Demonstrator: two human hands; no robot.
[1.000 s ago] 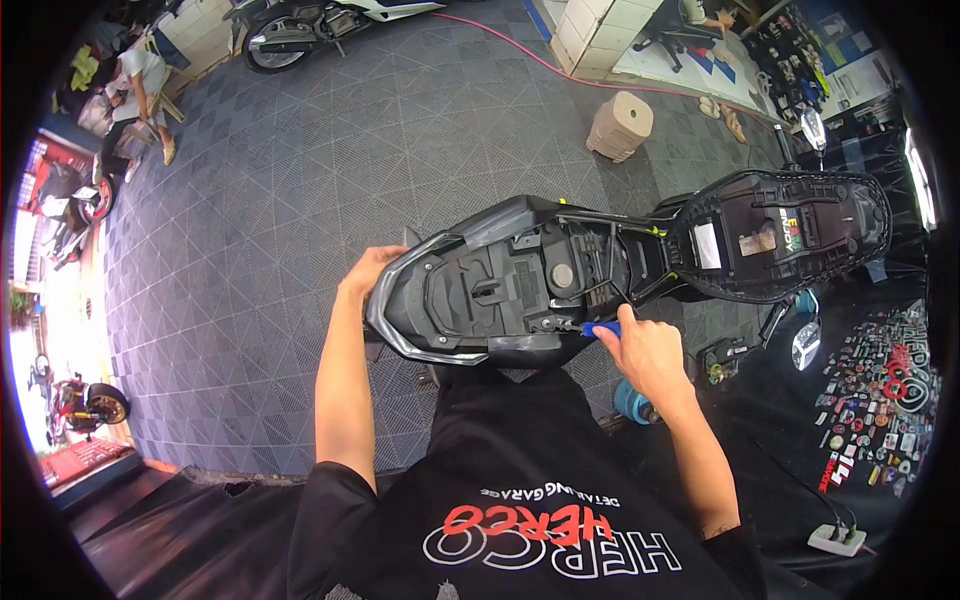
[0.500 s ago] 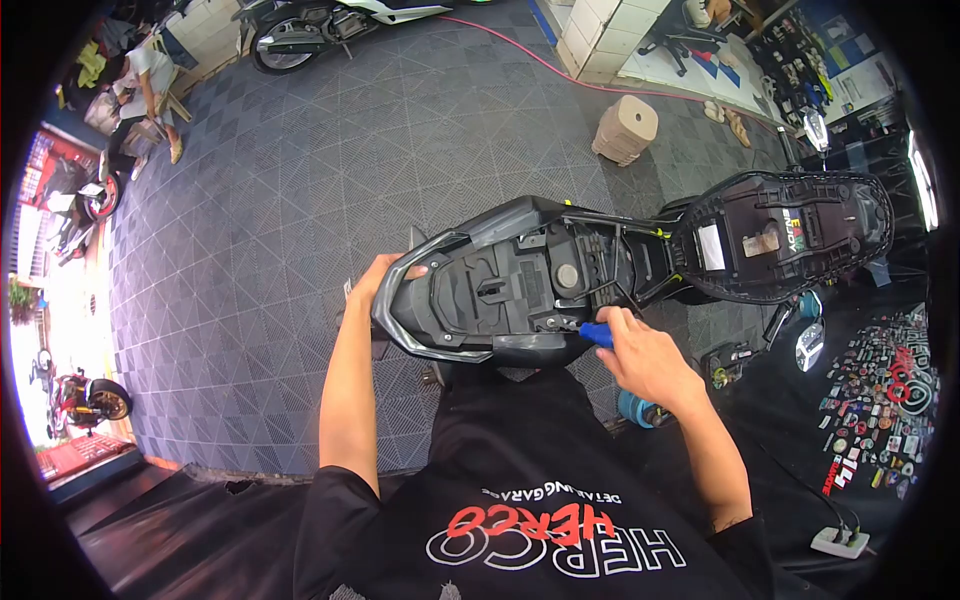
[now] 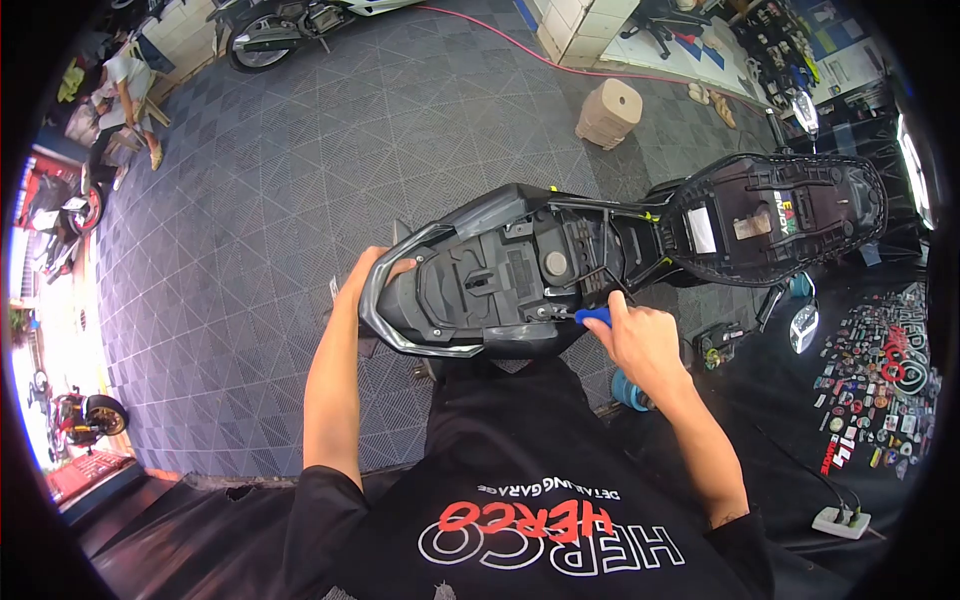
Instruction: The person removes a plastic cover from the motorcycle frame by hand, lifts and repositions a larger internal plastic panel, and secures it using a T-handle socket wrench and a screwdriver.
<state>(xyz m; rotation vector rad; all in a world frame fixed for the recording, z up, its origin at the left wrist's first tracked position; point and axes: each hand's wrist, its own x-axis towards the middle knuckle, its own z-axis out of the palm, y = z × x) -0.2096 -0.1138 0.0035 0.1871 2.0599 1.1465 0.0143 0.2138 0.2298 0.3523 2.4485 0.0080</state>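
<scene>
A motorcycle's rear section (image 3: 500, 275) lies across the middle, its dark tray and round cap exposed. The raised seat (image 3: 760, 226) shows its underside at the right. My right hand (image 3: 640, 345) is closed on the blue handle of a tool (image 3: 592, 316), whose metal end meets a bracket beside the tray. My left hand (image 3: 375, 275) is wrapped round the grey grab rail (image 3: 372, 310) at the tail, fingers over its inner edge.
A stack of beige stools (image 3: 608, 115) stands beyond the motorcycle. Another person (image 3: 125, 90) sits at the upper left. Other motorcycles (image 3: 85, 420) stand at the left. A power strip (image 3: 841, 522) and stickers lie at the lower right.
The whole view has shifted slightly, with the motorcycle and stools now a little further left and up. Both hands keep their holds, and the blue-handled tool remains at the bracket.
</scene>
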